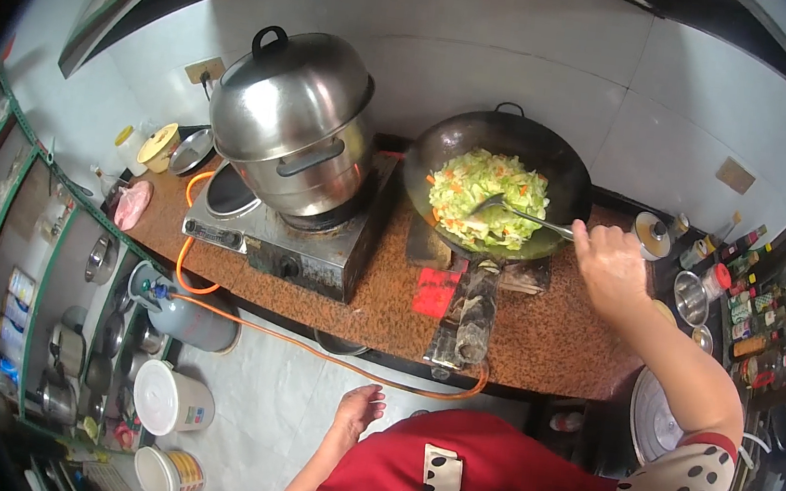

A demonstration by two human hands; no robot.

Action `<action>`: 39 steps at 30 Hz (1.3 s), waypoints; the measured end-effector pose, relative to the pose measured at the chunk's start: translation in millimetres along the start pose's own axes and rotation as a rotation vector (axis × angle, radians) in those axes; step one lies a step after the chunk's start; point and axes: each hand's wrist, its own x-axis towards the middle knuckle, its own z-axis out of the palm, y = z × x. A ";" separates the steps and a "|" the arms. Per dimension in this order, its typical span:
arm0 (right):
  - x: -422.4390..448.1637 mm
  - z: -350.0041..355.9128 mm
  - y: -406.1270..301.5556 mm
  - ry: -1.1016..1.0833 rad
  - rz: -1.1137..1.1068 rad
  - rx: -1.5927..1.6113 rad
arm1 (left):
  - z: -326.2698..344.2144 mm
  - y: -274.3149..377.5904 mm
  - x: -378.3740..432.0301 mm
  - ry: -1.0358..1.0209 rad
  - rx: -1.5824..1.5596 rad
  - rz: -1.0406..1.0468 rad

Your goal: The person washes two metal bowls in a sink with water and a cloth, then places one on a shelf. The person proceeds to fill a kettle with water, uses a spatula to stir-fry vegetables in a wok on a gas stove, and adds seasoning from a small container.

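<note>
My right hand (609,266) is closed around the handle of a metal spatula (538,220), whose head rests in chopped cabbage with carrot pieces (492,177). The vegetables lie in a dark wok (569,164) with a small loop handle at the back and a thick, worn handle (478,313) pointing towards me. Under the wok is a burner, mostly hidden. My left hand (360,407) hangs low beside my red apron, fingers loosely bent, holding nothing. Left of the wok, a large lidded steel steamer pot (292,110) stands on a steel gas stove (311,258).
An orange gas hose (349,379) runs along the counter (369,330) to a grey gas cylinder (192,321). At right stand several seasoning bottles (742,307), a steel bowl (691,298) and a lidded jar (651,235). White buckets (165,398) stand on the floor at left beside green-edged shelves.
</note>
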 end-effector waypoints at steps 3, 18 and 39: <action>-13.2 -5.3 6.5 -0.018 0.012 -0.062 | 5.0 2.6 -1.3 0.008 0.008 0.006; 9.5 41.6 7.8 -0.044 0.197 -0.087 | 20.9 0.4 4.8 -0.043 0.008 -0.005; -19.6 26.4 -3.5 0.036 0.146 -0.094 | 7.7 -10.2 4.6 0.021 0.040 -0.021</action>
